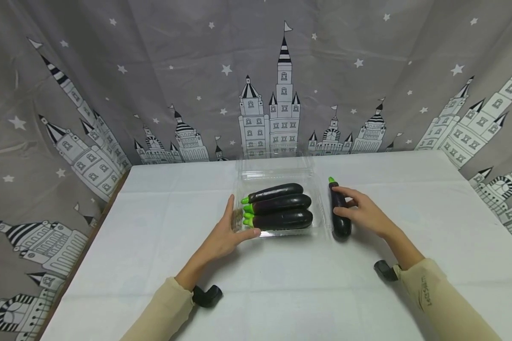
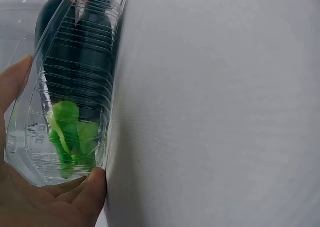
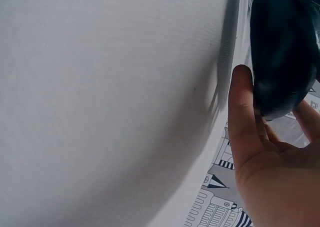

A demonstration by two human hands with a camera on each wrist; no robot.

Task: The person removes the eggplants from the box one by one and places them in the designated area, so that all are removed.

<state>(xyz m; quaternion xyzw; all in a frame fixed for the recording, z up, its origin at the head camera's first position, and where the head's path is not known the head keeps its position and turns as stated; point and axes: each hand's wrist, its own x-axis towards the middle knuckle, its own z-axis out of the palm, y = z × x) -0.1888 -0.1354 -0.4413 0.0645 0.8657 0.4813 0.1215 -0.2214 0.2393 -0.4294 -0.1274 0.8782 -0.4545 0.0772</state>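
At the twelve-o'clock part of the white worktop (image 1: 281, 284), a clear container (image 1: 318, 201) holds several eggplants (image 1: 281, 203), green stems toward nine; the left hand (image 1: 223, 237) grips its eight-o'clock corner. At three o'clock, the right hand (image 1: 363, 211) clasps a lone eggplant (image 1: 340, 228).

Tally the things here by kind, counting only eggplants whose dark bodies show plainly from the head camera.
Eggplants inside the clear container: 3
Eggplant in the right hand: 1
Clear container: 1
Total: 5
An extra green stem hints at another eggplant beneath, not counted.
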